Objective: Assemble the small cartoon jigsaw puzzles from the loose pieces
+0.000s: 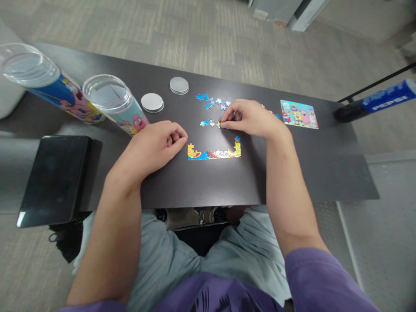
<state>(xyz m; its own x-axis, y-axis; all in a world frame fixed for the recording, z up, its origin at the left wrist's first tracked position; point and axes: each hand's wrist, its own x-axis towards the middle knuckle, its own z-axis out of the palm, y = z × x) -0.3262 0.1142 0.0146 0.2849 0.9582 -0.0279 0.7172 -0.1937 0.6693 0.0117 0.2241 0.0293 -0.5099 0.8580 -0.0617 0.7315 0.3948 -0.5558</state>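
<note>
Joined puzzle pieces (214,154) form a bottom edge with short raised corners on the dark table. Loose blue and white pieces (212,103) lie scattered behind them. My right hand (248,118) pinches a small puzzle piece (219,124) between thumb and index finger, beside a short row of loose pieces (207,123). Some pieces are partly hidden behind this hand. My left hand (159,145) rests on the table left of the joined strip, its fingers curled and closed; whatever they hold, if anything, is hidden. A colourful picture card (299,114) lies to the right.
Two clear-topped cartoon canisters (74,99) (125,110) stand at the left. Round metal lids (152,102) (179,85) lie near them. A black box (56,180) sits at the left front edge. A blue Pepsi tube (386,99) is at the far right.
</note>
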